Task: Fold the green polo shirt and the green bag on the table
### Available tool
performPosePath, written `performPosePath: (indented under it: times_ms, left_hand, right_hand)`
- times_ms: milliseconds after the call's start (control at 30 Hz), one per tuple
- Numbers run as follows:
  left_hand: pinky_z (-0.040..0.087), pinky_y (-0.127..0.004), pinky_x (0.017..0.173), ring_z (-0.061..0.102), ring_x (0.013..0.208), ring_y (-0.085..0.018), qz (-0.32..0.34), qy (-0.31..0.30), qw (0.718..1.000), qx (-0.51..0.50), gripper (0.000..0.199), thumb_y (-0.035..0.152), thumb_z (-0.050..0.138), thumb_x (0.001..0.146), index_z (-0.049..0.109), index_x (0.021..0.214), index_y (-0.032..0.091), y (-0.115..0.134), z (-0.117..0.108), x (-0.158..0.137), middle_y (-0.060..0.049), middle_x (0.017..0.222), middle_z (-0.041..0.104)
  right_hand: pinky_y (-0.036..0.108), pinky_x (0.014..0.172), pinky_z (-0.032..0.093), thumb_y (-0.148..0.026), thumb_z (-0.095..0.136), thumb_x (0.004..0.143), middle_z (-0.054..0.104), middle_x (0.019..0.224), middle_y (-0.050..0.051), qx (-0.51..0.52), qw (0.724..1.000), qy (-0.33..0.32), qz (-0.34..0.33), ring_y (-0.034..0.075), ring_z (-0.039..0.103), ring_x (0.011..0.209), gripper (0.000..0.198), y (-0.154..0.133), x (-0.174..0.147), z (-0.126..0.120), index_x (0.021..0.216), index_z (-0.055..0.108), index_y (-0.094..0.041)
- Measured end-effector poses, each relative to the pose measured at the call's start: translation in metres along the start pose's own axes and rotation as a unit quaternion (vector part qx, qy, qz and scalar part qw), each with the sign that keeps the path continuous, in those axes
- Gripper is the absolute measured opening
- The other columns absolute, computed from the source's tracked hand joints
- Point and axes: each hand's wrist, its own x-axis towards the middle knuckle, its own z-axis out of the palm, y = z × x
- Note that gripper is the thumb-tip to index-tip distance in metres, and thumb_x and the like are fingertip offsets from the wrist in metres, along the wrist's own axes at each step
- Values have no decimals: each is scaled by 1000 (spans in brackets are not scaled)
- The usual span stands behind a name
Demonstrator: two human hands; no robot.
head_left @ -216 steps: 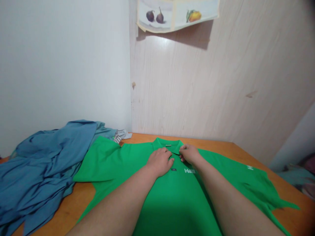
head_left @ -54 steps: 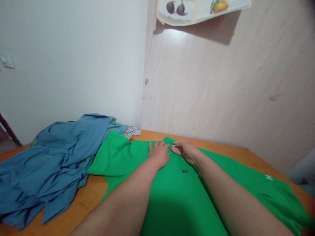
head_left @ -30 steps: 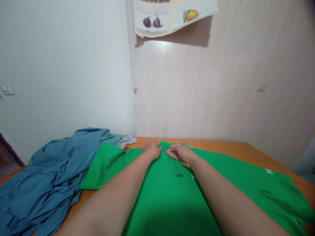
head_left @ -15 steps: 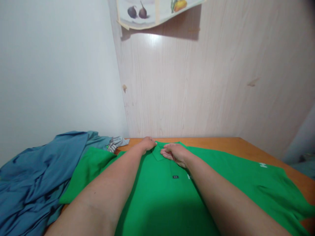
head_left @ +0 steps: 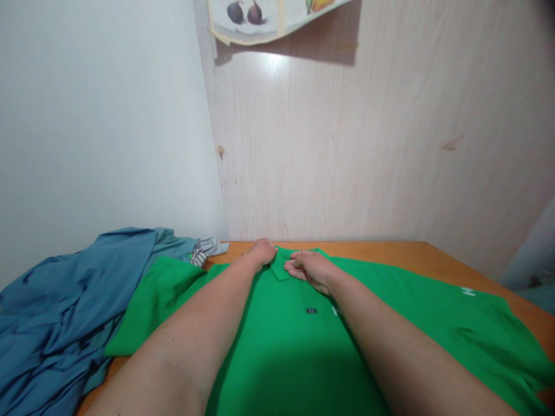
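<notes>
A green polo shirt [head_left: 286, 341] lies face up and spread out, its collar at the far end and its sleeves out to both sides. My left hand [head_left: 262, 253] is closed at the left side of the collar [head_left: 280, 269], its fingertips gripping the collar's edge. Just to the right, my right hand [head_left: 311, 268] has its fingers bent around the other side of the collar, near the top of the placket; the cloth between them is mostly hidden. A small dark label [head_left: 311, 311] sits at the bottom of the placket.
Crumpled blue cloth [head_left: 78, 306] is heaped on the left, with grey and striped fabric [head_left: 207, 249] behind it. The orange-brown table [head_left: 381, 249] ends against a pale wood-grain panel [head_left: 321, 150]. A fruit picture [head_left: 269, 29] hangs above.
The view has shifted slightly. Both hands stay at the collar, and the left collar flap lies a little differently beside my left hand.
</notes>
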Motion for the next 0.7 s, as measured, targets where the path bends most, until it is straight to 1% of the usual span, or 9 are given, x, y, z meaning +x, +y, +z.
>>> performPosePath:
  times_ms: [100, 200, 267, 367, 433, 500, 567, 633, 700]
  left_hand:
    - [41, -43, 88, 61, 102, -30, -11, 32, 998, 52, 19, 40, 61, 86, 63, 91, 22, -1, 6, 1, -9, 93, 70]
    - [35, -51, 95, 55, 116, -34, -2, 56, 995, 87, 20, 41, 58, 86, 62, 95, 23, -1, 13, -1, -12, 110, 69]
    - [35, -51, 96, 54, 118, -34, 8, 69, 992, 102, 21, 41, 56, 88, 61, 98, 24, -1, 16, -3, -11, 116, 67]
    - [40, -45, 92, 57, 113, -30, 10, 87, 989, 119, 23, 43, 53, 90, 61, 101, 25, -2, 14, -6, -8, 115, 68]
    - [43, -41, 89, 58, 110, -28, 10, 102, 987, 122, 24, 41, 49, 93, 62, 104, 24, -4, 10, -9, -8, 115, 67]
    - [43, -38, 90, 58, 110, -26, 43, 118, 983, 131, 25, 34, 43, 96, 62, 109, 23, -5, 6, -13, -9, 117, 66]
    - [42, -37, 93, 58, 112, -25, 105, 117, 975, 155, 29, 27, 39, 97, 62, 114, 20, -4, 4, -19, -11, 119, 65]
    - [41, -37, 96, 59, 111, -25, 163, 93, 966, 179, 32, 24, 37, 98, 63, 115, 19, -3, 5, -27, -12, 117, 65]
    - [39, -37, 100, 59, 112, -25, 190, 62, 961, 190, 31, 24, 38, 97, 65, 111, 20, -1, 9, -35, -11, 117, 66]
  right_hand:
    - [20, 67, 60, 7, 53, 70, 68, 85, 8, -1, 1000, 0, -1, 14, 69, 77, 35, 0, -1, 1, 98, 58, -12]
    - [19, 67, 60, 7, 53, 69, 68, 85, 8, -3, 1000, 1, -3, 13, 69, 78, 34, 0, -1, 1, 97, 59, -13]
    - [19, 67, 60, 7, 53, 68, 68, 85, 8, -6, 1000, 3, -5, 13, 69, 78, 35, 0, -2, 1, 97, 59, -13]
    - [20, 67, 60, 6, 54, 68, 68, 85, 8, -11, 1000, 3, -4, 14, 69, 79, 36, -1, -3, 1, 97, 59, -13]
    - [19, 66, 60, 6, 54, 68, 69, 84, 8, -16, 1000, 4, -2, 14, 69, 79, 35, -2, -5, 2, 97, 59, -13]
    - [19, 65, 59, 6, 54, 68, 69, 84, 8, -18, 1000, 4, -1, 14, 69, 78, 34, -3, -6, 2, 96, 58, -13]
    - [18, 65, 59, 6, 53, 67, 69, 84, 8, -16, 1000, 4, -1, 14, 69, 77, 35, -3, -6, 3, 96, 58, -13]
    - [18, 65, 59, 7, 52, 67, 69, 83, 7, -14, 1000, 4, -1, 13, 68, 76, 36, -3, -6, 3, 95, 58, -13]
    - [18, 65, 59, 8, 51, 67, 69, 82, 7, -14, 1000, 3, 1, 13, 68, 75, 36, -3, -6, 4, 95, 58, -13]
